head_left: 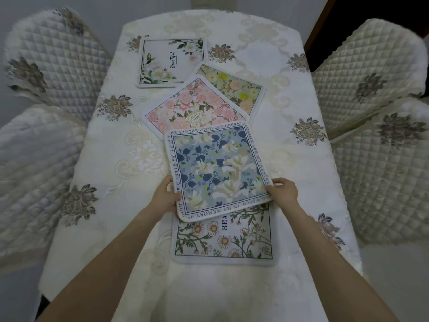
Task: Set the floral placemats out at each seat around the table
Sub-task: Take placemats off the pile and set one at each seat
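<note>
Both my hands hold a blue floral placemat (216,169) with a text border, lifted slightly over the table. My left hand (165,196) grips its near left edge and my right hand (283,191) grips its near right corner. Under it, nearest me, lies a daisy placemat (222,240) flat on the cloth. Beyond the blue one a pink floral placemat (192,108) overlaps a yellow floral placemat (236,89). A white rose placemat (171,61) lies flat at the far left of the table.
The table (116,159) wears a cream embroidered cloth. Two quilted chairs stand on the left (53,54) (34,170) and two on the right (366,63) (383,170). A dark doorway (371,10) shows at the far right.
</note>
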